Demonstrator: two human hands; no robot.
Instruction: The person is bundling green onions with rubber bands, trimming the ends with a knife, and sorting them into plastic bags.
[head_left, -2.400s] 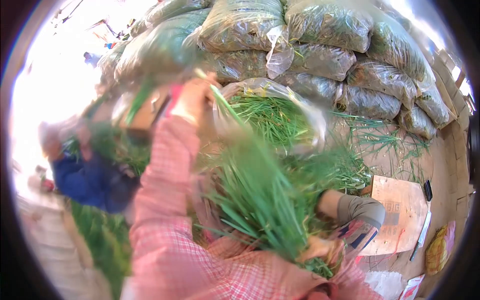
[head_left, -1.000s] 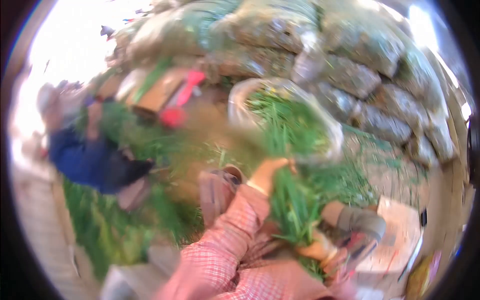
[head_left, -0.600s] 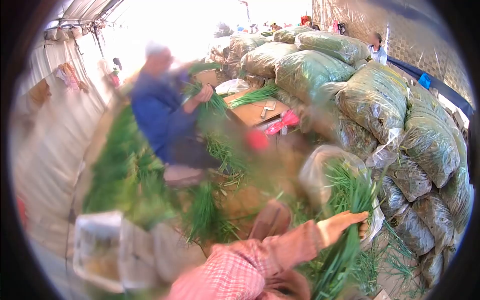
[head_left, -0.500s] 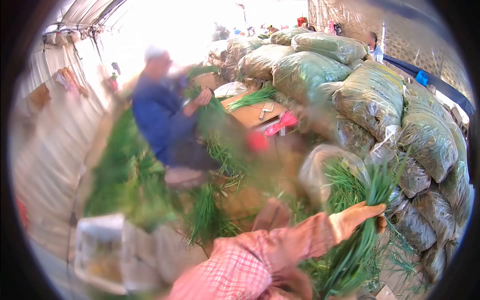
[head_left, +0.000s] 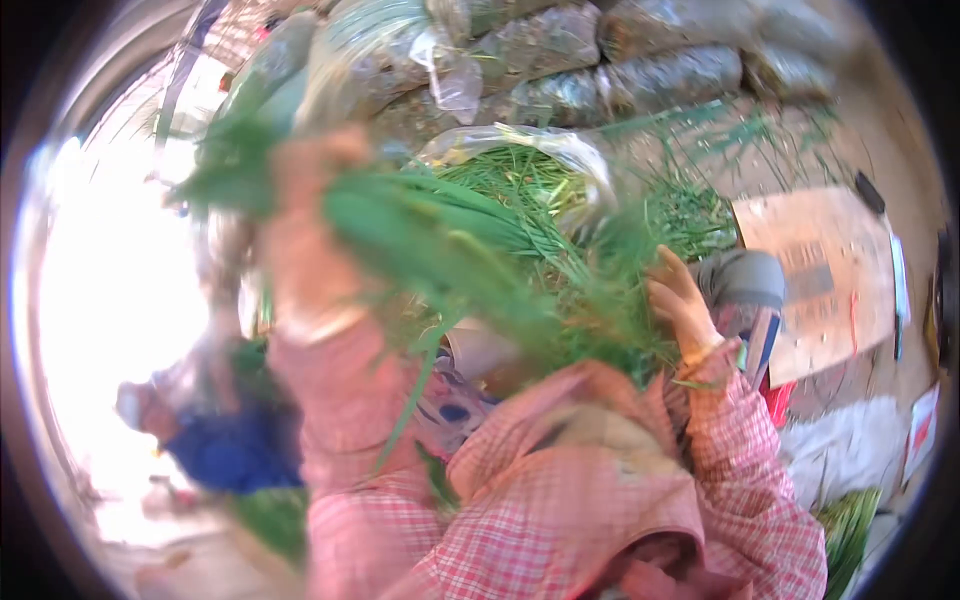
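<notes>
Since the green bunch, left of centre, looks light and limp, we should clasp it gathered, as our left hand does; whether our right hand holds any, we cannot tell.

Both long sleeves are checked pink and white

Left hand reaches far forward, blurred; right hand sits nearer, fingers bent.

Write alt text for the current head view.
A blurred left hand grips a bunch of long green stalks; the right hand is near its lower end. Beyond sit an open, clear plastic bag of greens and stacked, stuffed plastic sacks.
</notes>
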